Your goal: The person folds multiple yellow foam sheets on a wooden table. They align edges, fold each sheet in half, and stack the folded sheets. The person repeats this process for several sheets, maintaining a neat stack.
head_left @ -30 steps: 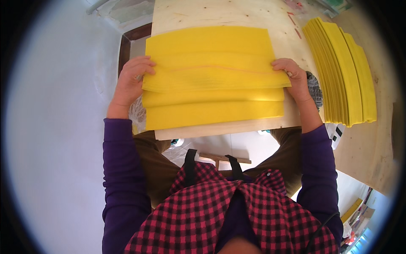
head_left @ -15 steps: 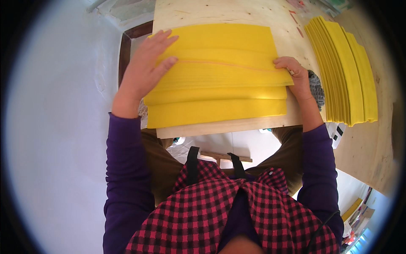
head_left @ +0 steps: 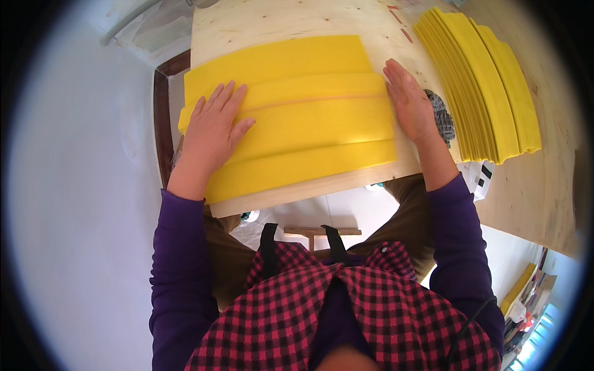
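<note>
1. Left hand (head_left: 213,127) – lies flat, palm down, fingers spread and extended, on the left part of the yellow sheets (head_left: 303,117). Nothing clasped; it only presses on the top surface.
2. Right hand (head_left: 409,104) – also open and flat, fingers together and pointing away from the body, set against the right edge of the same sheets, its palm partly on the bare wood just beside them.
3. Yellow sheets – several long rectangular pieces, overlapped in steps so that each lower edge shows as a band. They lie on a pale plywood board (head_left: 297,18), between the two hands, their near edge close to the board's front edge.
4. The board's front edge sits over the person's lap; brown trousers show below it.
5. To the right, apart from the spread sheets – a stack of yellow sheets (head_left: 489,86), fanned at an angle on the desk (head_left: 538,185).
6. A dark patterned item (head_left: 440,114) peeks out just beside the right wrist, between hand and stack; what it is cannot be told.
7. Clothing: purple sleeves, red-and-black checked front.
</note>
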